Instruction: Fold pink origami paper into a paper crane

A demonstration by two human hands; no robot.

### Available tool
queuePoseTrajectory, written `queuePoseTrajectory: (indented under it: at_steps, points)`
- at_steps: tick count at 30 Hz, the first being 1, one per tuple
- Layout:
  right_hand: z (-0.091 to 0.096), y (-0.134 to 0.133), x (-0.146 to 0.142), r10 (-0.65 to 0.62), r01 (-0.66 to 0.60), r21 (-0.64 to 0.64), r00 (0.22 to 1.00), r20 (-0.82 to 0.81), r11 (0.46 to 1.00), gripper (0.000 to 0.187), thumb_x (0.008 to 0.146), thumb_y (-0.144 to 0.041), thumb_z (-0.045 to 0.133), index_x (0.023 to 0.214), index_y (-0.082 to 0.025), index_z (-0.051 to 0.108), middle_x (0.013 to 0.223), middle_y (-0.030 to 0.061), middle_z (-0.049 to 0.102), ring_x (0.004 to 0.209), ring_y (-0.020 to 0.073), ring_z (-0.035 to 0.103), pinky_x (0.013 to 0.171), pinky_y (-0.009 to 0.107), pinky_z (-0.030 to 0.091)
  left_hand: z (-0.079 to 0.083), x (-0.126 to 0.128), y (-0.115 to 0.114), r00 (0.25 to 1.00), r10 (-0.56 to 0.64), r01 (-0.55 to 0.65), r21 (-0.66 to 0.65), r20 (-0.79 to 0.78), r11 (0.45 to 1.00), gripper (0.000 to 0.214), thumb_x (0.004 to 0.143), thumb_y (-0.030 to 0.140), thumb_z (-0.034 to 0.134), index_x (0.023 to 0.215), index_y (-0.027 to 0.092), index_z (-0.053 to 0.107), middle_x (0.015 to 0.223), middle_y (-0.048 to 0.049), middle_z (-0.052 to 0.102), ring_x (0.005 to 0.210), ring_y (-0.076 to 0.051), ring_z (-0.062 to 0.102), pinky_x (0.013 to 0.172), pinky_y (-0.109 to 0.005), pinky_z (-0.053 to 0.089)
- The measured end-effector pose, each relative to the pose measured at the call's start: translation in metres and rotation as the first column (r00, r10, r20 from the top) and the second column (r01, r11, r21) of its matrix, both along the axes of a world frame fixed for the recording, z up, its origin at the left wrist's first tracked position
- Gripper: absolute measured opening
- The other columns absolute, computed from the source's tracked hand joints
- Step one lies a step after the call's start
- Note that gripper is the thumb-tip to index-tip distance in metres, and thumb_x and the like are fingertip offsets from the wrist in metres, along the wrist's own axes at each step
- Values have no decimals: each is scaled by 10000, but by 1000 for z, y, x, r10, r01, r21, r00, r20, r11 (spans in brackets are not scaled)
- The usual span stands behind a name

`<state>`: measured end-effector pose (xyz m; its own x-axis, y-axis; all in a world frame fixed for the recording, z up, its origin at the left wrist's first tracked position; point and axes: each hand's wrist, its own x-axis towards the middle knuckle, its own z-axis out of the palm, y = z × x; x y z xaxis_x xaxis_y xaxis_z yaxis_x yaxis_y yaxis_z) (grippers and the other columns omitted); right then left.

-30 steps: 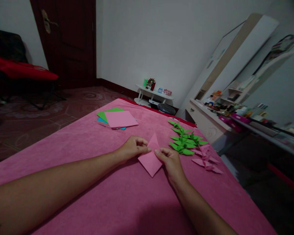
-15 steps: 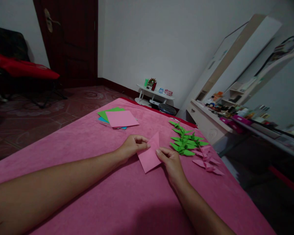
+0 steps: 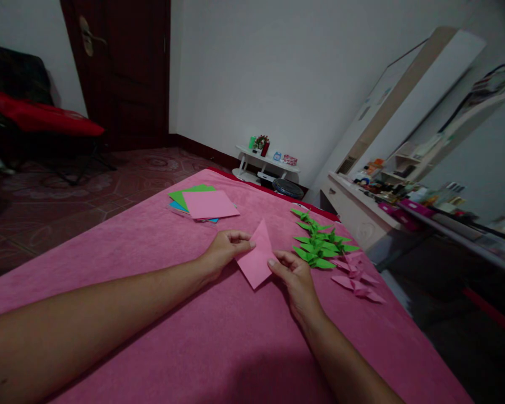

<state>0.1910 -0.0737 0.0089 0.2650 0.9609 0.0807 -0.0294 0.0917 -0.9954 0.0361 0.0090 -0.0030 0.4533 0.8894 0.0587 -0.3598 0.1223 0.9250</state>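
A folded sheet of plain pink paper (image 3: 256, 264) is held over a pink, soft-looking cloth (image 3: 172, 336), in front of the person; whether its underside touches the cloth cannot be told. Its narrow tip points to between twelve and one o'clock, away from the person, and a broader corner points to six.

The person's bare left hand (image 3: 224, 255) is at nine o'clock on the paper, nearly closed, its thumb and curled fingers pinching the edge. The bare right hand (image 3: 293, 278) is at between three and four o'clock, partly curled, thumb laid on the face of the paper and gripping the opposite edge; the fingers beneath are hidden.

From the folded sheet, a loose stack of square pink, green and blue paper (image 3: 210, 203) lies at eleven o'clock, a pink square on top. Between one and three o'clock, near the right hand, sits a cluster of bright green folded-paper birds (image 3: 320, 247), crowded together. Just beside them, at about three o'clock, are pink folded-paper birds (image 3: 357, 285).

Beyond the cloth, a low white stand (image 3: 246, 152) bearing small items is at twelve o'clock, a dark red-brown panelled door (image 3: 128, 73) at eleven, and a red-seated folding chair (image 3: 61, 120) at ten. A pale dresser (image 3: 357, 213) crowded with bottles is at two.
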Motion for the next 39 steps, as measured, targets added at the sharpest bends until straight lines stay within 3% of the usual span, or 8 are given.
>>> queuePoseTrajectory:
  at_steps: [12, 20, 26, 34, 39]
  points:
    - [-1, 0, 1, -16, 16, 11, 1000, -8, 1000, 229, 619, -253, 750, 819, -152, 703, 780, 32, 702, 693, 153, 611, 686, 273, 466, -2, 0, 0, 1000, -30, 30, 16, 1, 999, 284, 620, 266, 758, 827, 91, 673, 795, -85, 698, 647, -132, 616, 648, -252, 463]
    - [-3, 2, 6, -67, 68, 28, 997, -47, 997, 202, 642, -282, 735, 798, -160, 692, 749, 15, 691, 646, 143, 597, 642, 263, 463, -1, 1, -2, 987, -143, 145, -13, 76, 989, 437, 569, 176, 784, 973, 99, 637, 845, -89, 696, 666, -143, 637, 678, -276, 480]
    - [-6, 4, 6, -73, 76, 64, 996, -51, 995, 197, 609, -280, 752, 755, -158, 701, 723, 11, 684, 643, 142, 586, 636, 250, 448, -5, 2, 0, 995, -81, 83, -40, 63, 996, 432, 537, 175, 805, 926, 92, 639, 800, -82, 693, 659, -147, 635, 667, -268, 477]
    - [-25, 15, 10, -107, 108, 139, 994, -15, 984, 183, 626, -291, 720, 732, -147, 682, 671, 4, 647, 587, 132, 542, 568, 239, 411, -15, 7, 7, 997, -10, 12, -22, 81, 1000, 482, 555, 225, 803, 990, 102, 634, 841, -95, 701, 695, -171, 649, 682, -293, 488]
    - [-24, 16, 8, -165, 154, 174, 985, 52, 973, 180, 611, -290, 709, 708, -144, 666, 651, -4, 624, 563, 123, 519, 538, 228, 389, -15, 8, 5, 996, 23, -23, -3, 83, 1000, 490, 528, 244, 815, 966, 102, 646, 813, -92, 710, 676, -170, 652, 677, -290, 489]
